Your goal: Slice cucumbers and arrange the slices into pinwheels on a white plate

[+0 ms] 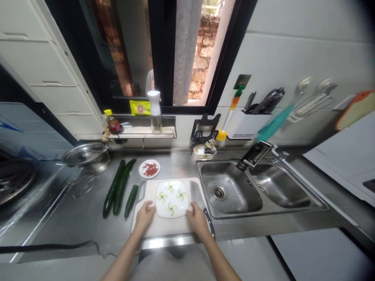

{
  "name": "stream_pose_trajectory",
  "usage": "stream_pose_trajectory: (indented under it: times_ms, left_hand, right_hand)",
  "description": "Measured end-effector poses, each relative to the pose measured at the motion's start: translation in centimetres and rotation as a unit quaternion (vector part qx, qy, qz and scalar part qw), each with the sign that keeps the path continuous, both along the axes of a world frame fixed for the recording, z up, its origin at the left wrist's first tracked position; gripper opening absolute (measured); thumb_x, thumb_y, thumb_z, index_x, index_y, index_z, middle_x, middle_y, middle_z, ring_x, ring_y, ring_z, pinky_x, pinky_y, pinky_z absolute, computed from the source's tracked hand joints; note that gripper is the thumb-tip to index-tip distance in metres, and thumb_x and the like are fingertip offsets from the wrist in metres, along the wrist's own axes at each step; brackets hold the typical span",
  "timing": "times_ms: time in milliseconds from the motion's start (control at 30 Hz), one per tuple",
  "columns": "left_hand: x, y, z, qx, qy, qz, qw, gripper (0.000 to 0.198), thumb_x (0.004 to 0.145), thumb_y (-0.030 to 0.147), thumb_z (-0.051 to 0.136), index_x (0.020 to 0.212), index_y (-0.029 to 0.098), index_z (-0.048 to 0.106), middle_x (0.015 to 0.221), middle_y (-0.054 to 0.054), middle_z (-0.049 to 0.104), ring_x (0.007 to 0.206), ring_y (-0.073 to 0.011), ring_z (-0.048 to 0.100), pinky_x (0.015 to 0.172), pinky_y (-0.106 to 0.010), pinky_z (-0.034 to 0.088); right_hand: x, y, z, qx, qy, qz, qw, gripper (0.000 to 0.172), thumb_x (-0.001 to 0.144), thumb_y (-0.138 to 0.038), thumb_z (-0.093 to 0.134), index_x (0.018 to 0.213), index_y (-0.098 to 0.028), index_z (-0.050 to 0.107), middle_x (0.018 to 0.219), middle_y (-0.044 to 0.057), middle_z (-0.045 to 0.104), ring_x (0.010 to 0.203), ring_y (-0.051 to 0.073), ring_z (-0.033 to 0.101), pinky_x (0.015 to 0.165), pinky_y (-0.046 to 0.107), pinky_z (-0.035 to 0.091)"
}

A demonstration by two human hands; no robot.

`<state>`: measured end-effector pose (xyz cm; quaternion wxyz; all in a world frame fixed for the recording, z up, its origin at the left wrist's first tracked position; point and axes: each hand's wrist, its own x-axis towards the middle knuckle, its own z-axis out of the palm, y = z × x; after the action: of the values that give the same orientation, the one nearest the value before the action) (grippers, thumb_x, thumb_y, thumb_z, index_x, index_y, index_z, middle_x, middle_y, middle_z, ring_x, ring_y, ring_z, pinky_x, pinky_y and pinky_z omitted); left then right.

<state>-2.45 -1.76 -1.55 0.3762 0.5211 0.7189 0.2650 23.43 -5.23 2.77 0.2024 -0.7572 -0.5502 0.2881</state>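
Note:
A white square plate (pixel 172 210) with several flower-shaped cucumber arrangements sits on a pale cutting board (pixel 164 227). My left hand (pixel 144 217) grips the plate's near left corner, fingers curled. My right hand (pixel 197 218) grips the near right corner the same way. A cleaver (pixel 197 196) lies on the board just right of the plate, its black handle toward me.
Three cucumbers (pixel 118 188) lie left of the board. A small dish of red bits (pixel 149 169) stands behind it. A double sink (pixel 234 193) with a tap (pixel 253 155) is on the right. A steel pot (pixel 86 156) and a stove are at the left.

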Motion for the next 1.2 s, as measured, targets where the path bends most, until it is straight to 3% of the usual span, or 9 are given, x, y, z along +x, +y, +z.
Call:
stream_pose_trajectory:
  times_ms: [267, 400, 500, 733, 900, 1200]
  left_hand:
    - [2.2, -1.3, 1.2, -0.057, -0.070, 0.013, 0.996, 0.035, 0.083, 0.020, 0.052, 0.116, 0.010, 0.057, 0.070, -0.002, 0.066, 0.062, -0.0157, 0.064, 0.062, -0.026, 0.048]
    - [2.7, -1.1, 2.0, -0.084, -0.111, 0.048, 0.989, 0.035, 0.080, 0.011, 0.054, 0.115, 0.010, 0.057, 0.069, -0.003, 0.066, 0.061, -0.0143, 0.064, 0.054, -0.022, 0.048]
    - [2.7, -0.8, 2.2, -0.099, -0.124, 0.051, 0.986, 0.034, 0.079, 0.008, 0.055, 0.113, 0.010, 0.058, 0.068, -0.003, 0.066, 0.059, -0.0126, 0.064, 0.052, -0.019, 0.047]
    - [2.4, -0.3, 1.9, -0.111, -0.160, 0.063, 0.979, 0.034, 0.075, 0.009, 0.060, 0.109, 0.011, 0.057, 0.071, -0.002, 0.065, 0.057, -0.0119, 0.063, 0.052, -0.019, 0.049]
    - [1.9, -0.9, 2.0, -0.081, -0.243, 0.049, 0.965, 0.032, 0.076, 0.018, 0.061, 0.106, 0.013, 0.054, 0.075, -0.002, 0.064, 0.062, -0.0117, 0.065, 0.059, -0.022, 0.054]
    - [0.4, -2.7, 4.1, -0.047, -0.339, 0.033, 0.939, 0.053, 0.068, 0.031, 0.069, 0.115, 0.016, 0.048, 0.081, -0.003, 0.067, 0.067, -0.0141, 0.067, 0.066, -0.030, 0.059]
  right_hand:
    - [-1.0, 0.6, -2.9, -0.020, 0.122, -0.116, 0.986, 0.052, 0.078, -0.034, 0.056, 0.125, -0.011, 0.053, 0.075, 0.003, 0.063, 0.069, 0.017, 0.062, 0.061, 0.024, 0.047]
    - [-1.4, 1.1, -4.0, -0.074, 0.228, -0.134, 0.962, 0.051, 0.078, -0.031, 0.054, 0.126, -0.016, 0.046, 0.064, -0.003, 0.058, 0.048, 0.014, 0.057, 0.043, 0.022, 0.044]
    - [-1.9, 1.7, -4.7, -0.066, 0.283, -0.152, 0.945, 0.041, 0.076, -0.024, 0.053, 0.116, -0.017, 0.046, 0.059, -0.006, 0.054, 0.043, 0.011, 0.055, 0.039, 0.019, 0.044]
    - [-2.3, 2.5, -6.0, -0.059, 0.309, -0.170, 0.934, 0.030, 0.069, -0.014, 0.050, 0.098, -0.019, 0.043, 0.049, -0.011, 0.047, 0.036, 0.009, 0.052, 0.034, 0.015, 0.040]
    - [-2.0, 2.4, -4.7, -0.031, 0.351, -0.147, 0.924, 0.028, 0.066, -0.017, 0.048, 0.093, -0.020, 0.040, 0.048, -0.013, 0.046, 0.035, 0.009, 0.051, 0.033, 0.015, 0.037]
    - [-1.6, 0.7, 0.4, 0.009, 0.428, -0.092, 0.899, 0.039, 0.065, -0.034, 0.054, 0.099, -0.021, 0.040, 0.051, -0.011, 0.055, 0.037, 0.010, 0.052, 0.038, 0.019, 0.041]
